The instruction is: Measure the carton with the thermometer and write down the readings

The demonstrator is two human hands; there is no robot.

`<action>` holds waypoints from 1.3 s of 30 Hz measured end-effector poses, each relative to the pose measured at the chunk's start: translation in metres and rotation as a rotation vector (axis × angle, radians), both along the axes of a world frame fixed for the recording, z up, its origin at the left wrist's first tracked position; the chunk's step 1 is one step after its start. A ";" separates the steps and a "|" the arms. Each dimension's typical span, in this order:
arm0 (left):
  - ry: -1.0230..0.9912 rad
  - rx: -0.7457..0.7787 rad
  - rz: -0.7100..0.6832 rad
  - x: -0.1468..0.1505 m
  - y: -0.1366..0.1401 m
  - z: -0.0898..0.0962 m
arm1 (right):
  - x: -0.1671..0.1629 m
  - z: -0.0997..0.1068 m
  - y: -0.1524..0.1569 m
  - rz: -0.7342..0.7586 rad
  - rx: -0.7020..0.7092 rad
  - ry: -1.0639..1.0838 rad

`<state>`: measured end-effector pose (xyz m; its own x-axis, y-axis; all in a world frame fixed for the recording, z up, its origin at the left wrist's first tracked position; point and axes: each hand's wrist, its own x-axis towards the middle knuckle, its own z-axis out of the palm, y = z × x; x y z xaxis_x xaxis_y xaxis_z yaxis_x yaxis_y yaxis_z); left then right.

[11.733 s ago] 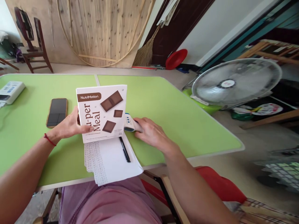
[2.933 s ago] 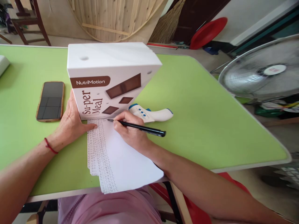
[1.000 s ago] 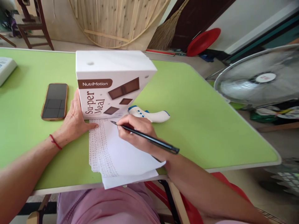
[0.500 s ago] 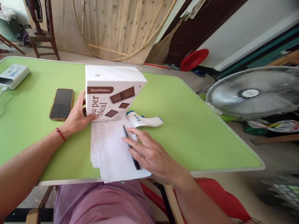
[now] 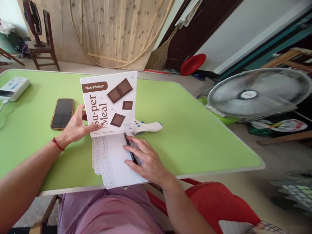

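Observation:
My left hand (image 5: 77,125) grips the lower left side of a white NutriMotion box (image 5: 109,104), thumb on its front and fingers behind. The box is tilted so its printed face with brown bars looks at me. My right hand (image 5: 147,159) lies over a black pen (image 5: 131,151) on sheets of paper (image 5: 112,165), fingers spread. Whether the fingertips touch the pen or only hover is hard to tell. Dense small writing runs down the papers' left side. Behind the box's lower right corner lies a white and blue infrared thermometer (image 5: 148,127), partly hidden.
A phone (image 5: 62,113) and a white power bank (image 5: 14,88) with a cable lie on the left of the green table (image 5: 195,136). Right of the table stands a large fan (image 5: 248,94). A red chair (image 5: 216,201) is by the near edge.
My left hand has tipped the box, so its top face no longer shows and its front faces me. My right hand has shifted slightly left over the pen. The view has turned a little.

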<state>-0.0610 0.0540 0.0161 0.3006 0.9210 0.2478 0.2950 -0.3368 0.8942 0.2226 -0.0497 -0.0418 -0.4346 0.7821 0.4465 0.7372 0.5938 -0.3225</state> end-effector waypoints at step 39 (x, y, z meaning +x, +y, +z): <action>0.146 -0.050 -0.102 0.001 -0.001 -0.004 | 0.047 0.022 0.068 -0.406 -0.147 -0.159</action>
